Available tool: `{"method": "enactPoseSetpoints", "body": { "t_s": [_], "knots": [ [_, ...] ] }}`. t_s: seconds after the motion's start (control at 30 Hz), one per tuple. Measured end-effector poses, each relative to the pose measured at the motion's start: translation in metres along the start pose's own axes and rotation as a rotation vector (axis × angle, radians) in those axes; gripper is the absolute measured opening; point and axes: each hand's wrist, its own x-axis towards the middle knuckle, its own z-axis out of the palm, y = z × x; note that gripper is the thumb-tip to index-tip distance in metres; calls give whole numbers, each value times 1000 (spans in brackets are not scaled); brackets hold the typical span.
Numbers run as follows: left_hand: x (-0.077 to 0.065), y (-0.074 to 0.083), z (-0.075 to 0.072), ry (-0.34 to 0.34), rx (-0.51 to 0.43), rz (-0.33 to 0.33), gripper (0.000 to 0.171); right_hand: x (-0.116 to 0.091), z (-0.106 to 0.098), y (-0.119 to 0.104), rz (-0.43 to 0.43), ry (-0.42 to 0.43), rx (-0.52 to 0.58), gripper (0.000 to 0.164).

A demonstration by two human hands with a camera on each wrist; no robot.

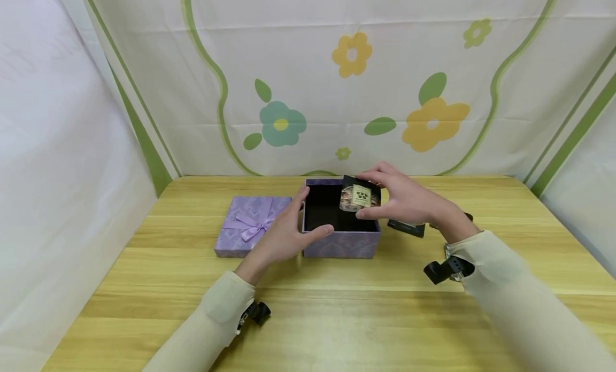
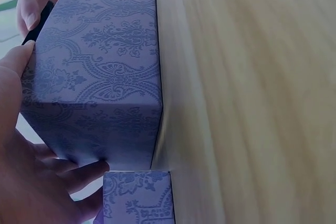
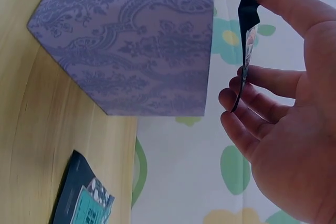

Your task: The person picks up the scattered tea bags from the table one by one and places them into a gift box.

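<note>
- The packet (image 1: 360, 194) hangs over the right part of the open box (image 1: 341, 245), its printed face turned up toward you; the right wrist view catches it nearly edge-on, so its long axis is hard to judge.
- Your right hand (image 1: 401, 193) pinches it by opposite edges, thumb nearest you, fingers beyond; the grip is only packet-wide.
- Your left hand (image 1: 284, 227) is spread, touching the box at its left and near walls, grasping nothing.
- Your right wrist partly hides a dark item (image 1: 469, 217) on the table (image 1: 337, 318); you cannot make it out.
</note>
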Motion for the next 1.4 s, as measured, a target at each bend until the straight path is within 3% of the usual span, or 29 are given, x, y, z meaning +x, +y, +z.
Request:
{"method": "enactPoseSetpoints", "body": {
  "t_s": [0.43, 0.73, 1.03, 1.4],
  "knots": [
    [0, -2, -5, -11, 36, -18, 114, 26, 23, -10, -46, -69, -26, 91],
    [0, -2, -7, -7, 28, -13, 114, 38, 36, -15, -12, -101, -83, 91],
    [-1, -3, -8, -10, 30, -18, 113, 45, 52, -19, -45, -91, -303, 84],
    [-2, -1, -9, -9, 42, -17, 113, 50, 62, -18, -33, -63, -422, 80]
  ]
}}
